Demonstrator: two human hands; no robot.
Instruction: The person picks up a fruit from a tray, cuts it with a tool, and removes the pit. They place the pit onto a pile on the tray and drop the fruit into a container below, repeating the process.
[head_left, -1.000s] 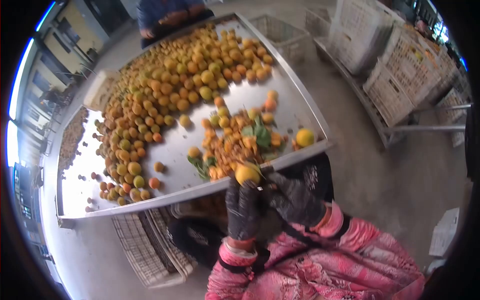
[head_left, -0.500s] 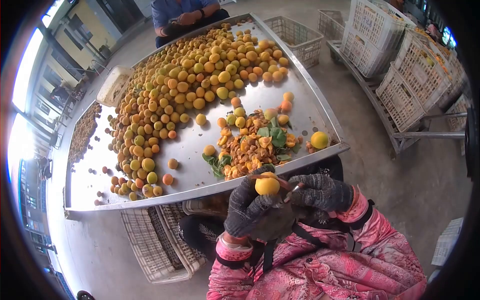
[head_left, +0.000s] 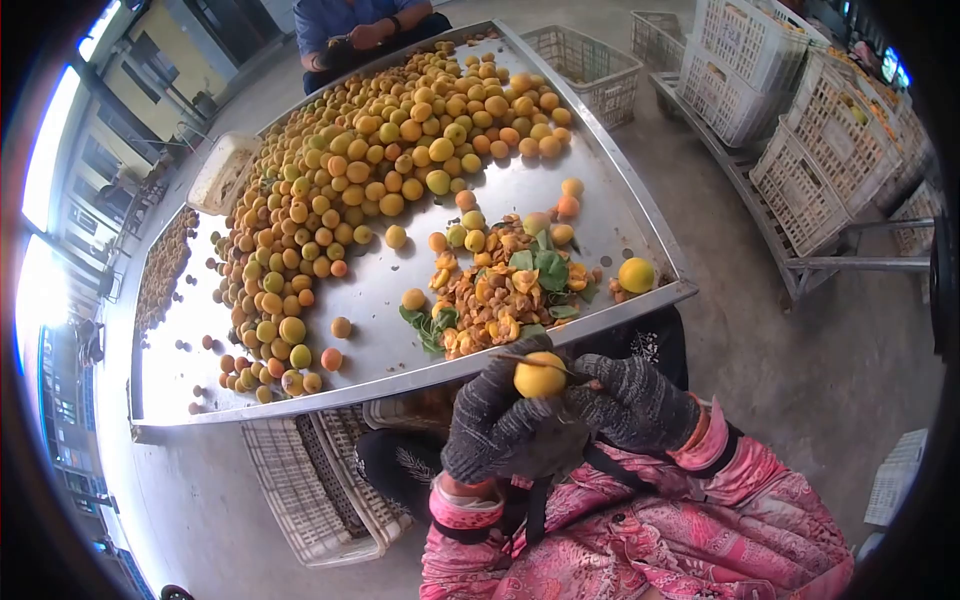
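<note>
In front of my lap, close to the table's near edge, my left hand point(head_left: 490, 425) in a dark grey knitted glove grips a yellow apricot point(head_left: 540, 376). My right hand point(head_left: 640, 398), gloved alike, is closed at the fruit's right side. A thin dark strip point(head_left: 570, 372) runs over the top of the apricot toward the right fingers; I cannot tell what it is. Just beyond my hands lies a heap of split apricot pieces point(head_left: 490, 300) with green leaves point(head_left: 550, 268). A larger yellow fruit point(head_left: 636, 275) rests near the right corner.
Whole apricots point(head_left: 380, 150) cover much of the metal table point(head_left: 590, 215). A person point(head_left: 360, 30) sits at its far side. Plastic crates point(head_left: 310, 490) stand below the near edge, another crate point(head_left: 590, 75) beyond the right side. A cart point(head_left: 770, 230) carries stacked crates point(head_left: 830, 150).
The apricot and both hands have shifted slightly. My right hand has turned and moved a little lower, and the shiny bit at its fingers no longer shows. The view has shifted slightly.
</note>
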